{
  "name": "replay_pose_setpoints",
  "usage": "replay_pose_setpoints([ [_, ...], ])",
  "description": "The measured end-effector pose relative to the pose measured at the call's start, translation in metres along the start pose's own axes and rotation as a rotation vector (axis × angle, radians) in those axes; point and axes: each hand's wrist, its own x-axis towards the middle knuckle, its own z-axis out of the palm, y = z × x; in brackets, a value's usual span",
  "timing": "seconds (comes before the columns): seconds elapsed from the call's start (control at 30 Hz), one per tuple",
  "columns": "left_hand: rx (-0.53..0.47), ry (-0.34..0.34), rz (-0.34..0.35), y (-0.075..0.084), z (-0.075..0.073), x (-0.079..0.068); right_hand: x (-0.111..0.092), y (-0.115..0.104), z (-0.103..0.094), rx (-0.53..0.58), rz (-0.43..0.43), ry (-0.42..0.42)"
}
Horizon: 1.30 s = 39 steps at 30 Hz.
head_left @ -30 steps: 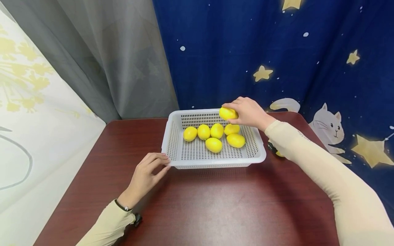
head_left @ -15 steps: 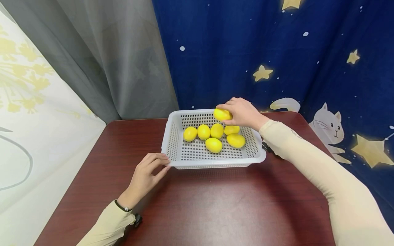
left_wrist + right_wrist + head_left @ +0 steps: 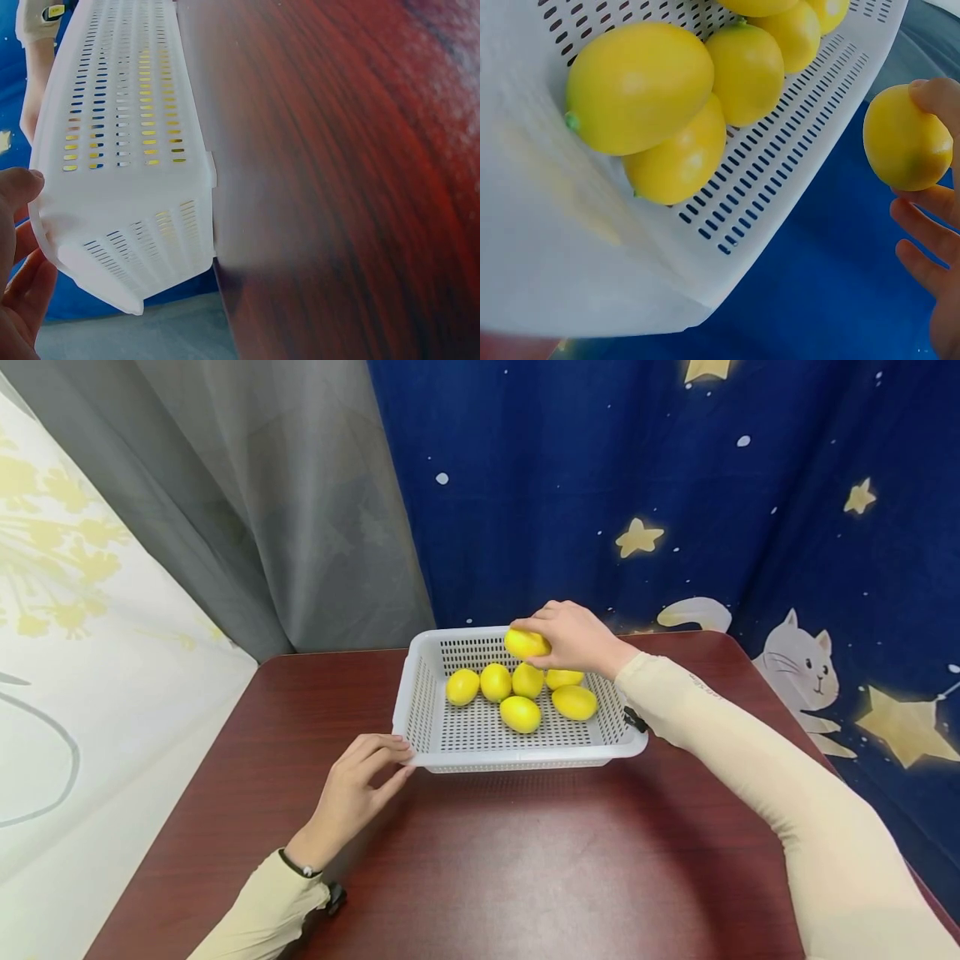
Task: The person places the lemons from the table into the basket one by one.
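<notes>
Where the tabletop (image 3: 525, 860) lies nearest, left hand (image 3: 352, 789) resting palm-down at the near left corner of the white basket (image 3: 420, 693), forearm in a cream sleeve angled up from the lower left. Grip relaxed and spread, fingertips (image 3: 401, 752) touching the basket's rim, thumb tip (image 3: 19, 187) against that corner in the left wrist view, nothing pinched. Farther in, six lemons (image 3: 521, 713) lying loose on the perforated basket floor, clustered toward the far right. Beyond them, right arm stretched in from the lower right across the basket's right rim, right hand (image 3: 573, 639) poised over the far wall. Grip curled around a seventh lemon (image 3: 525, 643), fingers and thumb pinching it from above; held lemon (image 3: 907, 146) clear of the basket wall, above the cluster, just past the back row.
</notes>
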Motion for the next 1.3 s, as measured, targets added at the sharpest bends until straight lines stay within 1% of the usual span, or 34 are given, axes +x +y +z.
replay_pose_setpoints([
  [0.57, -0.015, 0.013, 0.003, 0.0, 0.0, 0.001, 0.017, -0.013, 0.008, 0.001, -0.064, -0.022],
  [0.8, -0.007, 0.002, -0.001, -0.001, 0.0, 0.0, 0.022, -0.022, 0.012, 0.012, -0.076, -0.027],
  [1.3, -0.008, 0.001, 0.001, -0.003, 0.001, 0.0, 0.033, -0.04, 0.021, 0.004, -0.145, -0.107],
])
